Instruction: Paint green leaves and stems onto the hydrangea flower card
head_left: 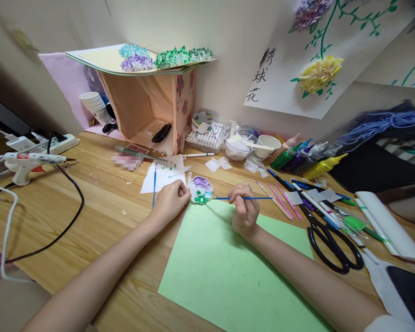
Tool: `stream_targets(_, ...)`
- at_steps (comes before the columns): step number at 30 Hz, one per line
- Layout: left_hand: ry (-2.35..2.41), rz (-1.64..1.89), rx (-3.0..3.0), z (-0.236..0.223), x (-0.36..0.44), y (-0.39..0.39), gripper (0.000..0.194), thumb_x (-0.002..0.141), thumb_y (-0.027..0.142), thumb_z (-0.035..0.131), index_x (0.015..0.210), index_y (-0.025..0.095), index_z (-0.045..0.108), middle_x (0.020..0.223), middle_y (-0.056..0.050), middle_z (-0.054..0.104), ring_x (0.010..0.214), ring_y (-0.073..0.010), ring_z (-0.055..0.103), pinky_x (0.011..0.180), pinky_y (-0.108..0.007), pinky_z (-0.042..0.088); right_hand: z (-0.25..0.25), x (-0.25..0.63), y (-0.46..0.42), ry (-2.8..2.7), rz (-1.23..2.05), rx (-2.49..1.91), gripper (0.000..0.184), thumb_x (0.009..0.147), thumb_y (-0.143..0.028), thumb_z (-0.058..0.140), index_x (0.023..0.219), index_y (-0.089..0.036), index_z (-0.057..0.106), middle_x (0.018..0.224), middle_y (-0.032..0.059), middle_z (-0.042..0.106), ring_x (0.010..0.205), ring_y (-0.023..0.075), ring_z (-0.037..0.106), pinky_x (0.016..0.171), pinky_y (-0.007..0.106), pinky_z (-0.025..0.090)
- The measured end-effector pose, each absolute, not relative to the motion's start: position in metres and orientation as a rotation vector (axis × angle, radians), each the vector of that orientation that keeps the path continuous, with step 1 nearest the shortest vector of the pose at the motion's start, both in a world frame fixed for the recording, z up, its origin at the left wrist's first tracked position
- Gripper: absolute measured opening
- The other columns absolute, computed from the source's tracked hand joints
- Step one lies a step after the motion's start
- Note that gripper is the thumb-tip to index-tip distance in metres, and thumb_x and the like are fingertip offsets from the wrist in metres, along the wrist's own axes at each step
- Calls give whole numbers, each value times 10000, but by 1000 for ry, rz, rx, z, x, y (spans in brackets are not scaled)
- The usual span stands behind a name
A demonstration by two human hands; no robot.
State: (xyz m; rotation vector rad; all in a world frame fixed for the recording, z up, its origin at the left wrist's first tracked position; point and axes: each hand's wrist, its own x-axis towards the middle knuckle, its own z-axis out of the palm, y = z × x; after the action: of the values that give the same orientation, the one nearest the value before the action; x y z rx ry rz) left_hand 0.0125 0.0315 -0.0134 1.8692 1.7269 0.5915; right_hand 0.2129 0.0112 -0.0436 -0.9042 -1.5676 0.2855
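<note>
My right hand point(245, 210) is closed round a thin blue paintbrush point(257, 198), held almost level with its tip pointing left. The tip reaches the green paint in a small flower-shaped paint palette point(195, 181), which also has purple paint in its wells. At the palette's left edge, my left hand point(172, 199) has its fingers pressed together on the rim; the fingertips are partly hidden. Under my right hand lies a sheet of light green paper point(224, 263), bare but for tiny specks. A second blue brush point(154, 184) rests left of my left hand, by a paint-marked white paper point(164, 177).
Black scissors point(332, 244), pens and pink sticks point(282, 201) lie to the right, with paint bottles point(297, 159) behind. A glue gun point(24, 166) and cables are at the left. An open peach box point(148, 106) with paper flowers on top stands at the back.
</note>
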Motion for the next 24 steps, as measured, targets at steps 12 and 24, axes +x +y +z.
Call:
stream_targets(12, 1645, 731, 2003, -17, 11, 30, 150, 825, 295, 469, 704, 206, 475, 629, 26, 554, 581, -112, 510, 573, -219, 354, -32, 208, 14, -1733, 269, -876, 205, 900, -178, 320, 744, -234, 441, 657, 2, 502, 640, 167, 485, 635, 344, 370)
stream_targets(24, 1606, 801, 1977, -24, 10, 31, 163, 812, 286, 489, 675, 198, 475, 587, 39, 526, 541, -101, 481, 549, -215, 335, -32, 209, 15, -1824, 298, -759, 189, 879, -122, 341, 766, -230, 448, 667, 5, 497, 665, 168, 474, 630, 330, 379)
